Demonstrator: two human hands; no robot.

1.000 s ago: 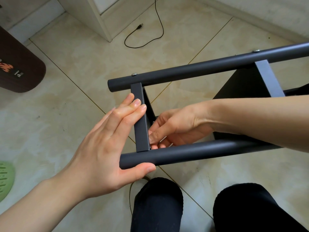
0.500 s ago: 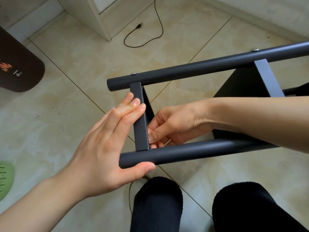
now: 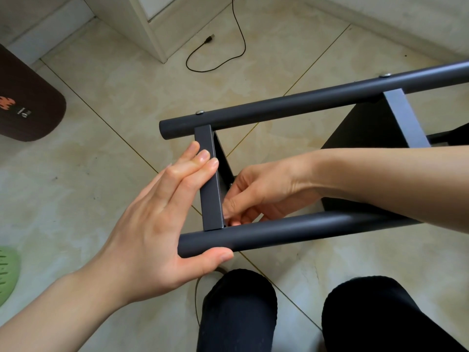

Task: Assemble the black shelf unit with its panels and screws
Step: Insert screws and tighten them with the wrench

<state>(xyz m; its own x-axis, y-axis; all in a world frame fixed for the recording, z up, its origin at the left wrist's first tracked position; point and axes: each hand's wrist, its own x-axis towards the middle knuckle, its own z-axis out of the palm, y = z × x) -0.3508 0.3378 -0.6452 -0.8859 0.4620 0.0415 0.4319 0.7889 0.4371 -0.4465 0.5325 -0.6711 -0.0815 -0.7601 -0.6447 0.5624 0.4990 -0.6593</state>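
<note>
Little was changed over the last second: the flat black end panel (image 3: 210, 179) was kept braced by the straight-fingered left hand (image 3: 162, 219), while something small, hidden behind the panel, was worked by the curled fingers of the right hand (image 3: 256, 199), so a fastening was judged unfinished.

Floor (image 3: 121, 128) is glossy beige marble-look tile with thin gold-ish grout lines running diagonally, and soft daylight bounces off it, brightest toward the far side. Far left there's a pale skirting board (image 3: 50, 29) along the wall, a white cabinet corner (image 3: 149, 29) sits at the far middle, and a thin black USB cable (image 3: 228, 47) trails loose on the tiles just right of it. A dark brown mat (image 3: 28, 97) with a small orange logo lies at the left, and a bit of something pale green (image 3: 7, 275) pokes in at the near left edge.
</note>
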